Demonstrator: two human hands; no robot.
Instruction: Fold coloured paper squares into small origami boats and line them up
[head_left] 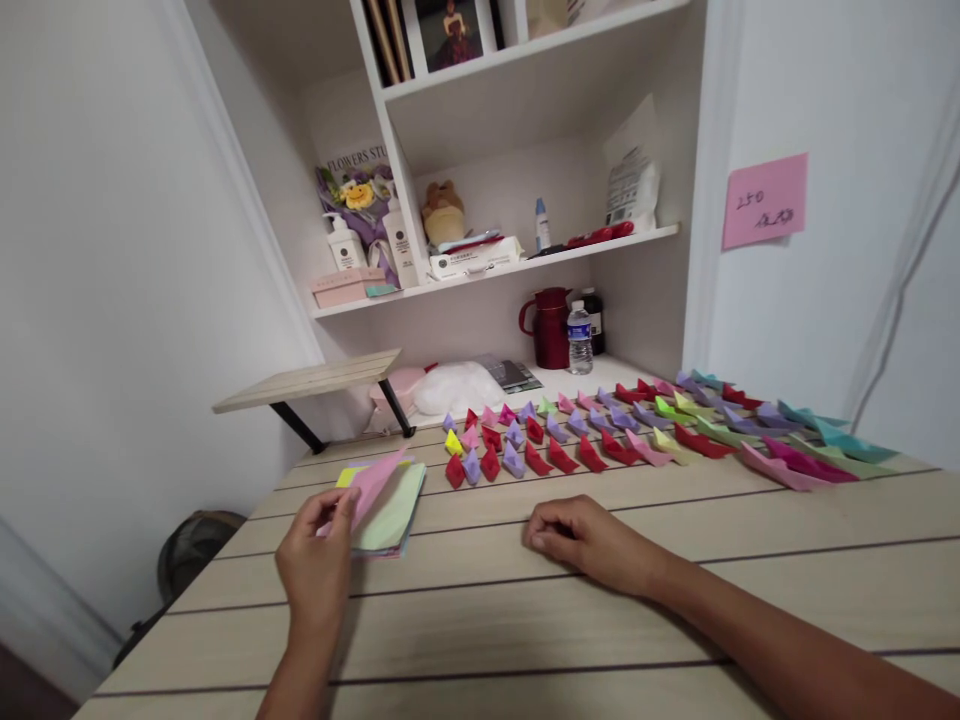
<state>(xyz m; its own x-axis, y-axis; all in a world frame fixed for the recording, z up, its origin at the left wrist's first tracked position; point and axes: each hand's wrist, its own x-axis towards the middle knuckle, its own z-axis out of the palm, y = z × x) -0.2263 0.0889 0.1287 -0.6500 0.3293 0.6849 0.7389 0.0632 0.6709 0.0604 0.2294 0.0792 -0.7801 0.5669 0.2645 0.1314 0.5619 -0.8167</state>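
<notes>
My left hand (319, 545) pinches the edge of a pink sheet of paper (377, 482) between thumb and fingers. The sheet is tilted up over a stack of coloured paper (394, 515), whose top shows pale green, with yellow and blue edges beneath. To the right, my right hand (566, 530) rests on the wooden table with its fingers curled in. Nothing shows in that hand, though the inside of the fingers is hidden. Beyond it stand rows of folded paper boats (561, 457) in red, purple, pink, green and blue.
A small raised wooden stand (315, 380) on black legs is at the back left. Behind the boats are a white plastic bag (459, 388), a dark red jug (551, 330) and a water bottle (580, 338). White shelves (495, 275) rise above, and a pink note (765, 202) hangs on the right wall.
</notes>
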